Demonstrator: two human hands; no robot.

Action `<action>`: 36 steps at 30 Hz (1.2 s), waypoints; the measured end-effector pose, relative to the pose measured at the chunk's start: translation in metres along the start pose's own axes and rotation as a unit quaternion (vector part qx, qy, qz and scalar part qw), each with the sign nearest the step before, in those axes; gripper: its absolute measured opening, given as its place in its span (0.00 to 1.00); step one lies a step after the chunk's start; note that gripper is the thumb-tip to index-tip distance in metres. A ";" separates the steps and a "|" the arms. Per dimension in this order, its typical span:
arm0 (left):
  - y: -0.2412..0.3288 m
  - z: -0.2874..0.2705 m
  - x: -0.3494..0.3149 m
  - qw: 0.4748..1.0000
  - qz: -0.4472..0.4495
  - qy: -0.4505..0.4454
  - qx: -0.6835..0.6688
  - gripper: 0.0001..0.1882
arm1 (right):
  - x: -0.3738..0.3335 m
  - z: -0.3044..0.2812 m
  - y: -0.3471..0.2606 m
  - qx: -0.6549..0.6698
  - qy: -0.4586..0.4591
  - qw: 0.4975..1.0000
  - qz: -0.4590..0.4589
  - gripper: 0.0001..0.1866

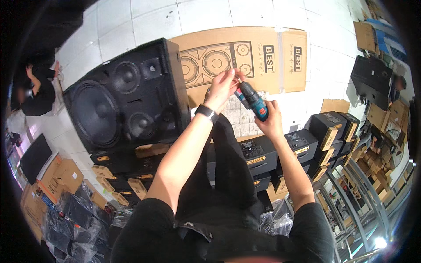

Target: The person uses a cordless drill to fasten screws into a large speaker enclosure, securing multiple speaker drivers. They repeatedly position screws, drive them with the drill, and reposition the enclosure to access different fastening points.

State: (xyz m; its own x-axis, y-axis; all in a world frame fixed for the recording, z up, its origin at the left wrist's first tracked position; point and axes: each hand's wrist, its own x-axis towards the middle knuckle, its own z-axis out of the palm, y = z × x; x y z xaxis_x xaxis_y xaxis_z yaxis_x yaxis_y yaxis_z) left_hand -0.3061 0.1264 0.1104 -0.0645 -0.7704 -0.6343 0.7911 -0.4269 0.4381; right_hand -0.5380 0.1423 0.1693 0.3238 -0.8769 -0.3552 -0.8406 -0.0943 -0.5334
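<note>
My right hand [272, 122] is wrapped around the handle of a blue and black cordless drill [253, 100], its front end pointing up and to the left. At that tip, my left hand [222, 89] has its fingers pinched together; whatever is between them is too small to make out. A black band is on my left wrist. To the left of my hands stands a large black speaker cabinet [127, 94] with several round drivers. Just beyond my hands a flat cardboard carton [280, 52] printed with a speaker drawing lies on the white tiled floor.
Black amplifier-like boxes [258, 153] and small cartons [329, 138] are stacked near my legs. Plastic-wrapped black goods [72, 223] sit at lower left, a metal frame [364, 188] at lower right. One person [37, 90] is at far left, another [398, 83] at far right beside a black cabinet [372, 81].
</note>
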 end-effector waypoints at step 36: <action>-0.118 -0.189 -0.335 0.900 -0.144 0.338 0.233 0.14 | 0.243 0.338 0.177 0.233 0.136 0.947 0.176 0.51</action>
State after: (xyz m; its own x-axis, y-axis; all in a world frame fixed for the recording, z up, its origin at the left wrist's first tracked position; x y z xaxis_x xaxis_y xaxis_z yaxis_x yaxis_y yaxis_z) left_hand -0.2631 0.5247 0.1509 0.2833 -0.1984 -0.9383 0.4496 -0.8367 0.3127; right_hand -0.4611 0.0715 -0.2706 -0.1173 -0.9101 -0.3974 -0.5718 0.3891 -0.7223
